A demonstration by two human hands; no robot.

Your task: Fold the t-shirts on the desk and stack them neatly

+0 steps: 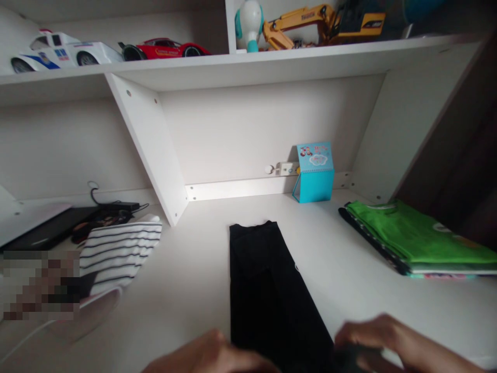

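A folded black garment (pixel 256 290) lies lengthwise on the white tabletop, its narrower end pointing away from me. Its exact kind does not show; a small white mark sits on its right edge. My left hand (pixel 212 355) is at the near left of the cloth, fingers bent over it and partly cut off by the lower frame edge. On the near right corner, my right hand (pixel 382 339) has its fingers curled and closed on the dark fabric, somewhat blurred.
To the right is a stack of folded clothes (pixel 423 235), green on top. Striped cloth (pixel 120 254), a black laptop (pixel 46 228) and cables lie left. A blue desk calendar (pixel 315 178) stands at the back. Overhead, a shelf (pixel 272 65) carries toy vehicles.
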